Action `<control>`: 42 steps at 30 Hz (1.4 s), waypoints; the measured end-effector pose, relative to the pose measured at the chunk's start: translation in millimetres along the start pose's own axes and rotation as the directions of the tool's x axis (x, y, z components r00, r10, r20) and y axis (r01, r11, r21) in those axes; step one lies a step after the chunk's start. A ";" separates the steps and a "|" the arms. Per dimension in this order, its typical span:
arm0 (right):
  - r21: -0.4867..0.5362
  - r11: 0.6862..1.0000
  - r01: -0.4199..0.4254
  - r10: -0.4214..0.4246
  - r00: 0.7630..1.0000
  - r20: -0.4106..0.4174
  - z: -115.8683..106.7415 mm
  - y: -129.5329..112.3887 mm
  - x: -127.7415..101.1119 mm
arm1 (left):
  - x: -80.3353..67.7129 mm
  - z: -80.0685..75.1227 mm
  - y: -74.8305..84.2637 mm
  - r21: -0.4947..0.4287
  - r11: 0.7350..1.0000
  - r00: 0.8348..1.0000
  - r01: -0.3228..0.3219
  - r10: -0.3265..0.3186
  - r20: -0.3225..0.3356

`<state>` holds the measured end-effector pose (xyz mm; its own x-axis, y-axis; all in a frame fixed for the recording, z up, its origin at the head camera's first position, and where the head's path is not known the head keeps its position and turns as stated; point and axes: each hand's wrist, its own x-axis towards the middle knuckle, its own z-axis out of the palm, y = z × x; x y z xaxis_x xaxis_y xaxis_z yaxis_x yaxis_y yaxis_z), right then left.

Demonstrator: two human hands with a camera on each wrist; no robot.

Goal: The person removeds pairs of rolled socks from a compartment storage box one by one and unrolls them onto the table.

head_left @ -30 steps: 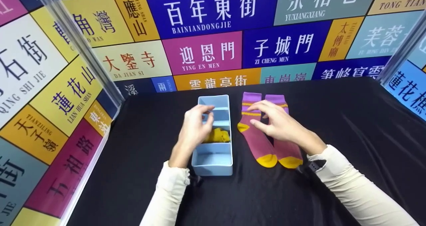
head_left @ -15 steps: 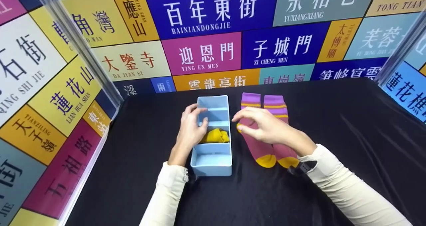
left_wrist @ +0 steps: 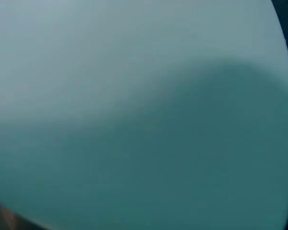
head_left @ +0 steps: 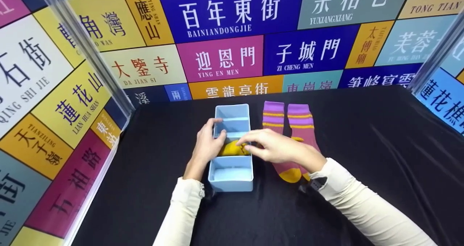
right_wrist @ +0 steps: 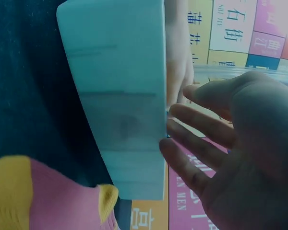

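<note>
Head view | right grip: relaxed and spread, yellow bundle just at its tips, inside the blue box between both grips | left grip: at the box's rim (holding or merely touching, cannot tell) | striped socks: partly beneath right grip

Head view downward; wrist views close; box shared

Colourful sign-covered walls rise behind black cloth
</note>
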<state>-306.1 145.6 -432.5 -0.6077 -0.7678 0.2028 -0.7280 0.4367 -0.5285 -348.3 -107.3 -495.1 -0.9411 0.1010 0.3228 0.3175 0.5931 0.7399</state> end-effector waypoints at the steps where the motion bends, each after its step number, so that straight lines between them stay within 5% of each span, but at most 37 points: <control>1: -0.006 1.000 -0.001 0.001 1.000 0.009 1.9 0.6 1.5 | -0.1 0.5 -0.4 -0.004 1.000 1.000 0.004 -0.004 -0.001; 17: -0.098 0.987 -0.124 0.126 0.992 0.008 5.6 9.8 29.9 | 1.8 4.1 -4.2 -0.029 0.998 0.998 0.051 -0.049 0.046; 26: -0.405 0.904 -0.135 0.154 0.988 0.014 12.7 -1.1 45.0 | 0.9 3.8 -4.3 -0.050 0.996 0.996 0.079 -0.076 0.053; 42: -0.534 0.835 -0.132 0.207 0.975 0.084 15.6 -5.6 59.0 | -0.2 5.5 -4.8 -0.055 0.996 0.997 0.075 -0.073 0.027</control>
<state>-332.9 90.5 -430.5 -0.7169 -0.6969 0.0192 -0.6972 0.7163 -0.0284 -350.3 -105.7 -502.0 -0.9646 0.0786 0.2516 0.2521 0.5538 0.7936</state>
